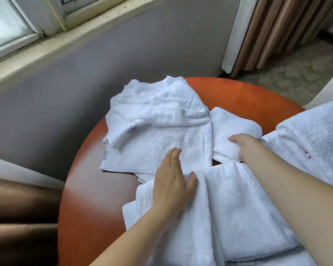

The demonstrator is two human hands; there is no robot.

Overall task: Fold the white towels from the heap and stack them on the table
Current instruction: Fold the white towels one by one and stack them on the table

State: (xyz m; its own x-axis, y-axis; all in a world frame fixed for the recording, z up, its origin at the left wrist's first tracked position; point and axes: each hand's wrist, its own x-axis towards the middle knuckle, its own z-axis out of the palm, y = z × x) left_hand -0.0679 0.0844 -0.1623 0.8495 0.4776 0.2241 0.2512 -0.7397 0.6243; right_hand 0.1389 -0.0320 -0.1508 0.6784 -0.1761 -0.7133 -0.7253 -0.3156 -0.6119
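Plainly, with the left hand (pixel 172 184) laid flat and spread on the near towel (pixel 229 208) and the right hand (pixel 244 145) pinching a small folded towel (pixel 231 127) beyond it on the table (pixel 238 93), the fold could be dragged open if tugged.

White towels (pixel 158 131) cover the middle and right of the round table (pixel 81 198); bare tabletop lies left of them, bounded by the wall (pixel 85 83) beyond.

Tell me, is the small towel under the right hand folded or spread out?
Folded. The small towel under the right hand is a compact thick pad with a rounded doubled edge, lying on the orange table.
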